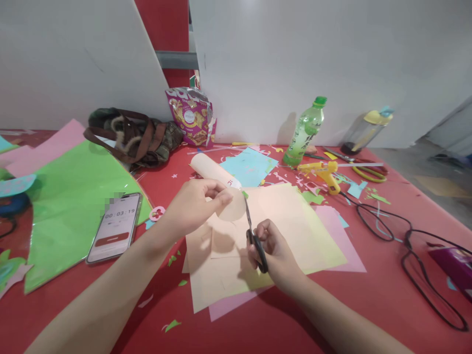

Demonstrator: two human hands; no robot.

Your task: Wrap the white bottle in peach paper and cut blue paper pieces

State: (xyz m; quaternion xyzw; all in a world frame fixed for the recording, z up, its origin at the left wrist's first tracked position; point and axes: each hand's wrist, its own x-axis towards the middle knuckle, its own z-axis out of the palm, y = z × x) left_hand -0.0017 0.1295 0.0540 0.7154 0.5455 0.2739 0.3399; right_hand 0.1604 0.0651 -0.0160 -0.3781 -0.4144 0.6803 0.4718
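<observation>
A rounded piece of cream paper is pinched between the thumb and fingers of my left hand. My right hand grips black-handled scissors, their blades pointing away from me along the paper's right edge. A small green scrap shows by the blade tips. Beneath both hands lie large cream sheets, stacked over a pink sheet. Just behind my left hand rests a white paper roll.
On the red table a phone showing a timer lies on green sheets. A yellow glue gun with a black cord is at right. Behind stand a green bottle, a snack bag and a camouflage bag.
</observation>
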